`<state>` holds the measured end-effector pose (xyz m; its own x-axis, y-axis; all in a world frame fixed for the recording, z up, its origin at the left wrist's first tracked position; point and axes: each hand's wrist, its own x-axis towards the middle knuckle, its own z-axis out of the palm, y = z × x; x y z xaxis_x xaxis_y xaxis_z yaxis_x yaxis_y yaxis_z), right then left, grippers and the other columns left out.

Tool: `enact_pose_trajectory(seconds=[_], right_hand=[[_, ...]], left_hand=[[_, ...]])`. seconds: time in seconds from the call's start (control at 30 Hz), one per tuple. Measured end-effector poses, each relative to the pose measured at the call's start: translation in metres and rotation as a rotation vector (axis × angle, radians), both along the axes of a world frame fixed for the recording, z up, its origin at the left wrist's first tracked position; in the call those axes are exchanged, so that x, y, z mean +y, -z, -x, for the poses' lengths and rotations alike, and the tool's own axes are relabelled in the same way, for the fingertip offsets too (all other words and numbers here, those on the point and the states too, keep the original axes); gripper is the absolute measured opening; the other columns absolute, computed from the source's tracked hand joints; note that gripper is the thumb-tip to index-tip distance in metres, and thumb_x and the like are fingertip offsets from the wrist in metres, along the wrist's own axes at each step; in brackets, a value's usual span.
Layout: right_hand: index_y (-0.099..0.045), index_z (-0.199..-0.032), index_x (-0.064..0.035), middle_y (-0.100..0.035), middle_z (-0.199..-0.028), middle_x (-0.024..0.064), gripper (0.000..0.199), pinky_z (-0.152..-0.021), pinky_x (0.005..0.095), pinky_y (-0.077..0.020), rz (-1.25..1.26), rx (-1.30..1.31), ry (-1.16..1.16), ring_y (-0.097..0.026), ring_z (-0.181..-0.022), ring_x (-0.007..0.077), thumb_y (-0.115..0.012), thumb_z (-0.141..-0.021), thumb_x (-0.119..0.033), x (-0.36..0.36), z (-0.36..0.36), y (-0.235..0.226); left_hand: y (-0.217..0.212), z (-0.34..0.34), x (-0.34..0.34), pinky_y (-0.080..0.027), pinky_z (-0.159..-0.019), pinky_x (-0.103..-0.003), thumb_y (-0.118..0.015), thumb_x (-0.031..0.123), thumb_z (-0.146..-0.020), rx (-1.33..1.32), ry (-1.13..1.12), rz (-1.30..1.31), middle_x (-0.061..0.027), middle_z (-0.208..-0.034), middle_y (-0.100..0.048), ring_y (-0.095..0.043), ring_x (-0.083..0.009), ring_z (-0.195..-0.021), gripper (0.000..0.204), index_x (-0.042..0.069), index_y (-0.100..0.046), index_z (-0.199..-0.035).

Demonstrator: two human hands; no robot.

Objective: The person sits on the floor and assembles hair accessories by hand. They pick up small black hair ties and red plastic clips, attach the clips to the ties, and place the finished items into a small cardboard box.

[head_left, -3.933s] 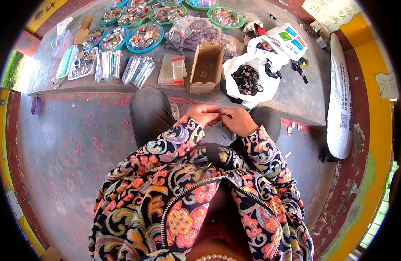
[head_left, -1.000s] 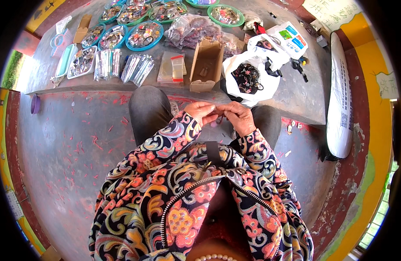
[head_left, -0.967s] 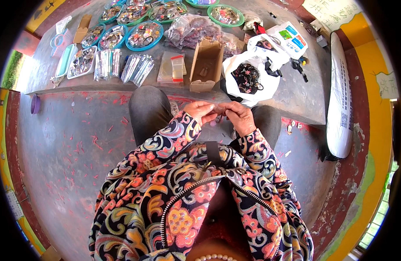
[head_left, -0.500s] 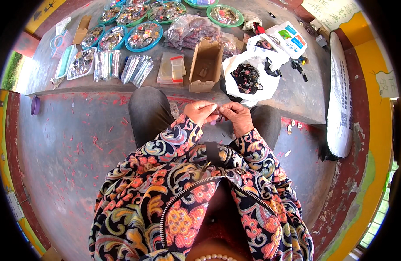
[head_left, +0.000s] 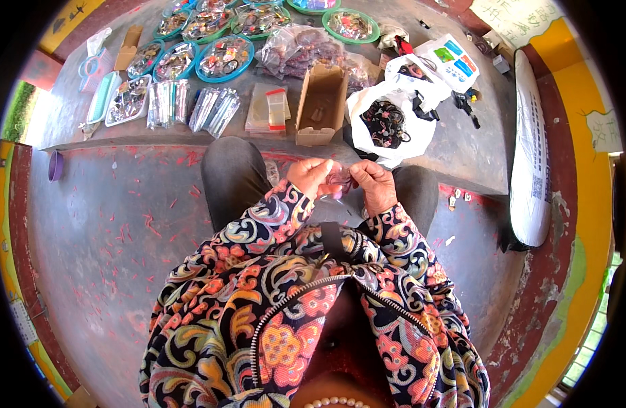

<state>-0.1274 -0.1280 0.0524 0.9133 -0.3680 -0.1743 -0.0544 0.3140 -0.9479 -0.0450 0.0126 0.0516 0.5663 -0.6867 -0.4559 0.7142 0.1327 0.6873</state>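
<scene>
Head view: the left hand [head_left: 311,178] and the right hand [head_left: 375,185] meet over the lap, just above the knees, and both pinch a small clear plastic packet [head_left: 339,182] that holds something dark and purplish. The packet lies between the two sets of fingertips, its long side running roughly left to right, so neither hand is nearer than the other; each grips one end. It looks thin, glossy and crinkled, soft enough to fold under the fingers. What exactly is inside is too small to tell.

Ahead of the hands, on the raised grey concrete ledge [head_left: 462,146], stands an open brown cardboard box [head_left: 321,103], stiff and matte, its long axis pointing away from the person. Just right of it sits a white plastic bag [head_left: 388,122], slack and open at the top, with dark tangled pieces inside. Left of the box lies a flat stack of clear sleeves [head_left: 267,109], then bundles of shiny narrow packets [head_left: 214,109]. Farther back are round green and blue rimmed trays [head_left: 224,56] filled with small mixed pieces. The sleeves of the jacket [head_left: 272,299] are patterned in swirling flowers.
</scene>
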Motion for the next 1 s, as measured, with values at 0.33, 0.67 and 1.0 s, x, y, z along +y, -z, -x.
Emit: enact_pose_trajectory(seconds=[0.33, 0.67, 1.0], right_hand=[[-0.057, -0.074, -0.0017, -0.05, -0.068, 0.0007, 0.01, -0.057, 0.0215, -0.0359, 0.588, -0.176, -0.196, -0.044, -0.064, 0.0082, -0.055, -0.08, -0.01, -0.008, -0.001, -0.012], [-0.055, -0.073, -0.0026, -0.049, -0.064, 0.0038, 0.011, -0.057, 0.025, -0.0382, 0.691, -0.183, -0.192, -0.046, -0.06, 0.0135, -0.055, -0.079, -0.012, -0.009, 0.001, -0.023], [-0.058, -0.07, -0.0016, -0.05, -0.056, -0.0003, 0.015, -0.047, 0.0183, -0.0336, 0.111, 0.009, 0.161, -0.042, -0.048, 0.0071, -0.055, -0.08, -0.012, -0.013, 0.0, -0.009]], left_hand=[[-0.012, -0.009, 0.0, -0.036, -0.041, -0.017, -0.062, 0.018, -0.075, -0.691, 0.267, -0.241, -0.0001, -0.061, -0.057, -0.046, -0.0042, -0.044, 0.016, 0.004, -0.062, -0.084], [-0.024, -0.014, 0.006, -0.039, -0.036, -0.022, -0.06, 0.022, -0.077, -0.588, 0.372, -0.29, -0.0029, -0.056, -0.056, -0.048, -0.0073, -0.039, 0.019, 0.004, -0.063, -0.081], [-0.012, -0.017, 0.005, -0.04, -0.042, -0.019, -0.053, 0.02, -0.081, -0.473, 0.139, -0.151, -0.0024, -0.067, -0.059, -0.052, -0.0061, -0.049, 0.022, 0.001, -0.059, -0.091]])
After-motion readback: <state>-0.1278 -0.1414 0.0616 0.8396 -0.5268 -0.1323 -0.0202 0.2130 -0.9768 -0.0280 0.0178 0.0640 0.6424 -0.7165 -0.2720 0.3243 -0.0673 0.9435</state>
